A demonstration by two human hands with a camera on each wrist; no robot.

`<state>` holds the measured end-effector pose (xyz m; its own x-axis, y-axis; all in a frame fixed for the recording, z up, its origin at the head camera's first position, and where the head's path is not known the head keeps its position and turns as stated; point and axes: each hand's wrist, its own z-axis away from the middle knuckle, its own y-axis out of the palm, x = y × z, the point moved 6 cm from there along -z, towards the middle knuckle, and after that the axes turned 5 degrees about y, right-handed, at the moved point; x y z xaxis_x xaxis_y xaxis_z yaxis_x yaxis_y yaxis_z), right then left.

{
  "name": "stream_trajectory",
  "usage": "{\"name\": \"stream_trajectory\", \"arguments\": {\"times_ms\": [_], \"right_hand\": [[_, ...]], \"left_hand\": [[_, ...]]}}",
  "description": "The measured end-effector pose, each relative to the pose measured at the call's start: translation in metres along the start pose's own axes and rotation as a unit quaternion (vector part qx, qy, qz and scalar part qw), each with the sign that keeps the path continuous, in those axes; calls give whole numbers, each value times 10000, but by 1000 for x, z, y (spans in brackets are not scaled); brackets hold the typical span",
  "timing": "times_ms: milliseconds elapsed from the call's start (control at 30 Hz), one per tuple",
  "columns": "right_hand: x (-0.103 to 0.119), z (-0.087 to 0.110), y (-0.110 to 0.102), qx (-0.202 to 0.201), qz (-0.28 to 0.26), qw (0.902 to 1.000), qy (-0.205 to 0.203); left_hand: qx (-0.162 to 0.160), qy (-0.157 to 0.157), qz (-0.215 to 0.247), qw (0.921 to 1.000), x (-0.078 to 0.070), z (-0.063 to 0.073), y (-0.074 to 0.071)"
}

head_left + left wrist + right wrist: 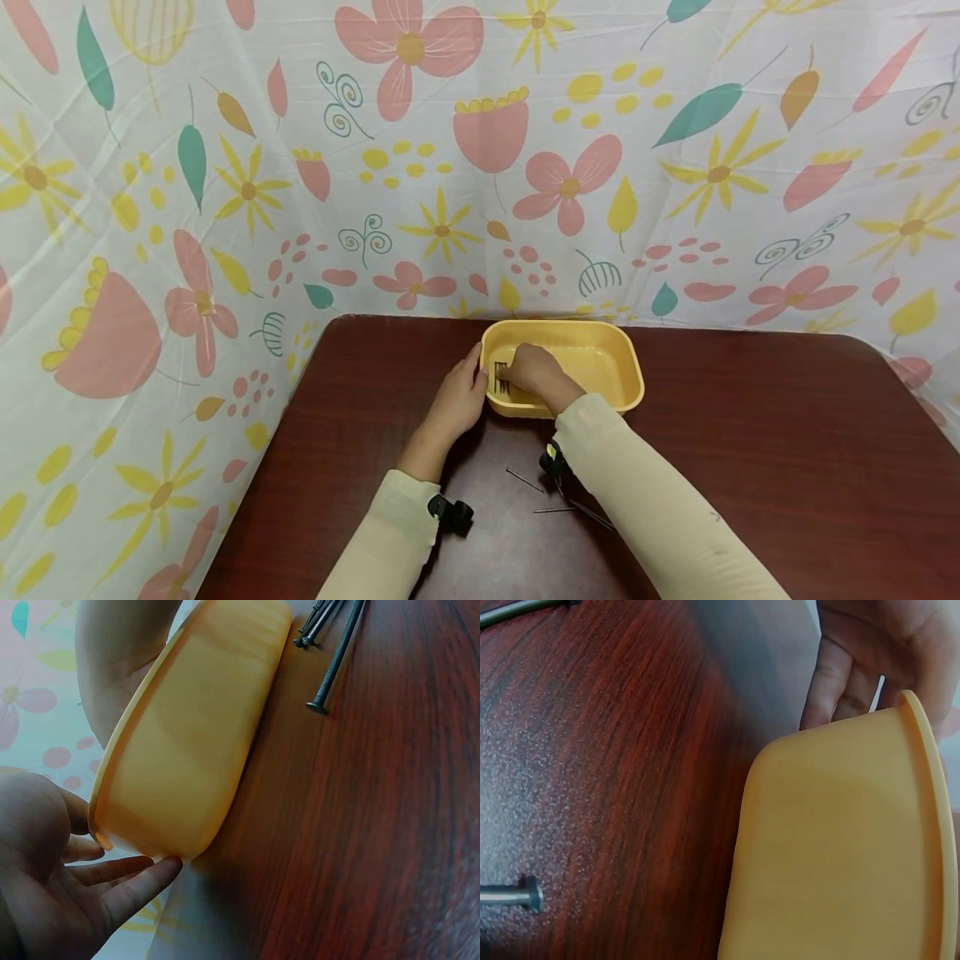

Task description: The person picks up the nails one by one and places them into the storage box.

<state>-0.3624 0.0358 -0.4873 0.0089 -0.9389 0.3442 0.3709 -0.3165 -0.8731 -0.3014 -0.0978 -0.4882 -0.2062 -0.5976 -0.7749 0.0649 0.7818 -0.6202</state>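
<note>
Head view: your left hand [459,398] lies with fingers extended against the yellow tray [596,367] on its right, and your right hand [538,372] reaches inside, dark nails [500,377] at its fingertips, though I cannot tell whether it pinches one.

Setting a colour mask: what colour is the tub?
The tub is plain yellow; the head view shows it best.

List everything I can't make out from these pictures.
What the right grip holds, if anything: its own back hides this in the head view, the tub in the left wrist view.
Exact count of nails inside: too small and crowded, head view.
Loose nails' far ends: cut off by the left wrist view's top edge.
</note>
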Motion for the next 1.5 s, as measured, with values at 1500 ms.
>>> {"name": "stream_trajectory", "arguments": {"times_ms": [1500], "right_hand": [[4,136,-32,-707,-963,9752,-1865]], "left_hand": [[11,-92,37,9999,4,1,2]]}}
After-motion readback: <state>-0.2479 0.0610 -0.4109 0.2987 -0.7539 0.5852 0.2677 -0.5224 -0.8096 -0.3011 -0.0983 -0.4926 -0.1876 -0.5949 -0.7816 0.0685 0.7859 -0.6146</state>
